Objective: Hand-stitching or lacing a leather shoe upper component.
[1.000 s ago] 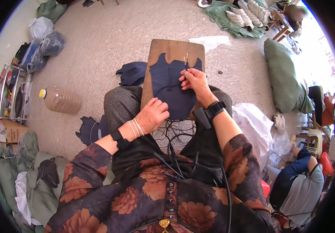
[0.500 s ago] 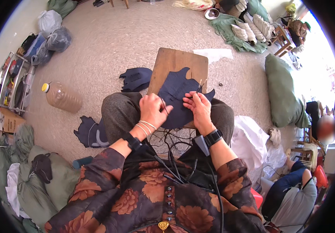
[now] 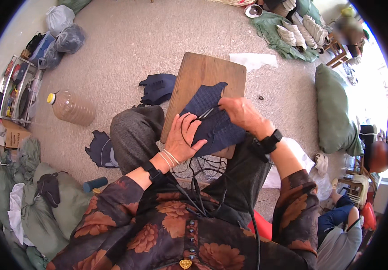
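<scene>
A dark blue knit shoe upper point(image 3: 224, 130) lies partly folded on a wooden board point(image 3: 212, 67) by my knees. My left hand point(image 3: 182, 137) presses on its left side, with a thin dark cord point(image 3: 181, 128) looped over the fingers. Two slim metal-looking tips point(image 3: 206, 112) stick out from the left fingertips toward the right hand. My right hand point(image 3: 244, 116) is closed in a pinch at the upper's far right side; what sits in its fingertips is hidden.
Other dark blue uppers point(image 3: 157, 89) lie on the floor to the left, near a yellow-capped plastic bottle point(image 3: 73, 108). Green sacks point(image 3: 52, 225) fill the lower left; a stuffed green sack point(image 3: 335, 108) lies at right. Black cables point(image 3: 198, 180) hang across my lap.
My left hand has come down onto the upper. The right hand has turned and moved right, no longer holding up the two tips. The upper now looks more folded.
</scene>
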`<state>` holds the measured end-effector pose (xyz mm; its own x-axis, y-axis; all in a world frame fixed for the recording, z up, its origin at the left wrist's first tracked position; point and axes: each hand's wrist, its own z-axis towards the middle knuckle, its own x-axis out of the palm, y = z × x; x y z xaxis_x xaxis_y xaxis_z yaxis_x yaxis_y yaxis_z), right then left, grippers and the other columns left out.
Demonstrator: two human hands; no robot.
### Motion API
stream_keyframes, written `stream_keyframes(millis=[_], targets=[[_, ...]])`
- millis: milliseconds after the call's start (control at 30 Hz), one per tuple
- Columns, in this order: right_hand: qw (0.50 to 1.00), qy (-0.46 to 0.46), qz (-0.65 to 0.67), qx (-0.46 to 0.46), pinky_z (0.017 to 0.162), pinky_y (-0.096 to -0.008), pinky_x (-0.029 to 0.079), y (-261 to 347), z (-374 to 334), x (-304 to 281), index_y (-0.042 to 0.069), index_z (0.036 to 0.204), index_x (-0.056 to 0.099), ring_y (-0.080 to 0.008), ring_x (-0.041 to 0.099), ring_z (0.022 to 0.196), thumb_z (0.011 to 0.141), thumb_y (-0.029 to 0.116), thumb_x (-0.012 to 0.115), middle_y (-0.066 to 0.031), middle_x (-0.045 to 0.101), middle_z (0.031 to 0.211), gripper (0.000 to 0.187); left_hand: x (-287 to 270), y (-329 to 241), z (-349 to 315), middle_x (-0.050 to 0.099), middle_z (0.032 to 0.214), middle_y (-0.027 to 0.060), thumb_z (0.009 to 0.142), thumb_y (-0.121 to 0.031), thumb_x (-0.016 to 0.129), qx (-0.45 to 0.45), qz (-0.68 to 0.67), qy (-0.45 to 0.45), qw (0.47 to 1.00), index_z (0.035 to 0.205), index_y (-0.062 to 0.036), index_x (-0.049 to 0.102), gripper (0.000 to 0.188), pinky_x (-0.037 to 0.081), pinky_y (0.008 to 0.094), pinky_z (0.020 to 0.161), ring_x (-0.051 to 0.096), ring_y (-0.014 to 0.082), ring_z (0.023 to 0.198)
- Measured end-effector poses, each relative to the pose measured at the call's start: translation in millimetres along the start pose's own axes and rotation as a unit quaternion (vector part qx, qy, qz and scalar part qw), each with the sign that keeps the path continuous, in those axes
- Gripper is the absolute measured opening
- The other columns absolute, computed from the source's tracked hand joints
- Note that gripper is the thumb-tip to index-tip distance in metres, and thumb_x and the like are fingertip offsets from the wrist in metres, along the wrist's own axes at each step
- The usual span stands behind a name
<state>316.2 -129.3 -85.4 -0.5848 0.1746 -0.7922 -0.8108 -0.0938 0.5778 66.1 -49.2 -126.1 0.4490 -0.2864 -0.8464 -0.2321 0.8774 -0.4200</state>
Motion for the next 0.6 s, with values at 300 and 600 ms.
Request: stream_keyframes(millis=[300, 600], targets=[[0.945, -0.126, -0.293, 0.069, 0.076, -0.0451, 0.054, -97.9, -51.2, -88.4, 0.006, 0.097, 0.058, -0.0360, 0.064, 0.089, 0.085, -0.003, 0.052, -0.0162, 0.065, 0.089, 0.016, -4.3, 6.3, 0.1, 0.049, 0.132, 0.0148, 0.079, -0.036, 0.078, 0.001, -0.027, 0.007, 1.000, 0.126, -0.0048, 0.054, 0.061, 0.030, 0.0528, 0.114, 0.045, 0.0362, 0.130], [0.970, -0.179, -0.123, 0.110, 0.070, -0.0470, 0.052, -33.2, -39.7, -43.1, 0.007, 0.102, 0.060, -0.0386, 0.066, 0.082, 0.094, 0.006, 0.052, -0.0164, 0.067, 0.086, 0.011, -7.7, 4.6, 2.9, 0.048, 0.129, 0.0160, 0.081, -0.037, 0.075, 0.026, -0.005, 0.004, 1.000, 0.130, -0.0044, 0.053, 0.063, 0.031, 0.0511, 0.112, 0.045, 0.0362, 0.125]])
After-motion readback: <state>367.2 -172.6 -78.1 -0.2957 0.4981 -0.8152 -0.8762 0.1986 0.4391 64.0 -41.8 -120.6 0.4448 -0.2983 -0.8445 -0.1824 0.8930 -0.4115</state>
